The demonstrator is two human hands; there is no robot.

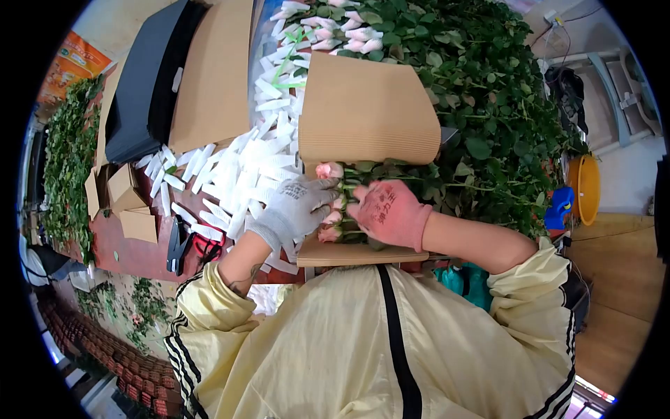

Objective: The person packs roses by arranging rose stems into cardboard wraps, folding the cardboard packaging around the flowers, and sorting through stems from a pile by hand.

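Roses (329, 170): lying between the hands, pointing heads toward nine o'clock, stems toward three. Reaching over the blooms from nine with left hand (289, 209), spreading its fingers, seemingly for aligning heads. Bending right hand's (391, 213) fingers near the stems from three, perhaps steadying; impossible to tell whether gripping. Flanking with cardboard (370, 108) at twelve and six, probably shielding petals.
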